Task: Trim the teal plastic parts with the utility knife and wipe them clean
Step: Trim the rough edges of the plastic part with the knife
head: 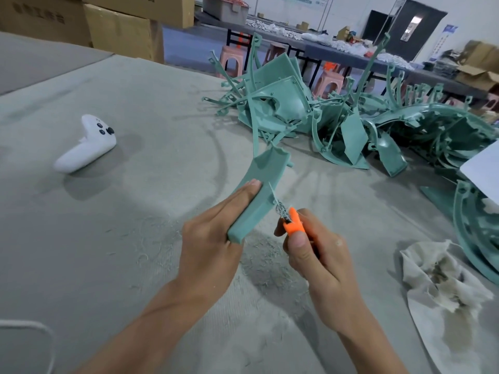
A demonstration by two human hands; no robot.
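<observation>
The right hand [318, 265] is covering most of the utility knife [293, 225], leaving only its orange nose and blade showing. The teal part [259, 190] is hiding the thumb of the left hand [213, 238]. The pile of teal parts [351, 125] is running off the right edge, and the rag [445, 287] is running off the bottom edge. Print on the cardboard boxes [121, 28] is blurring beyond reading.

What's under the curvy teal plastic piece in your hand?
Below the curved teal plastic part, the grey felt-covered table shows thin pale shavings and a shadow. The left hand holding it hides what lies beneath its lower end.
</observation>
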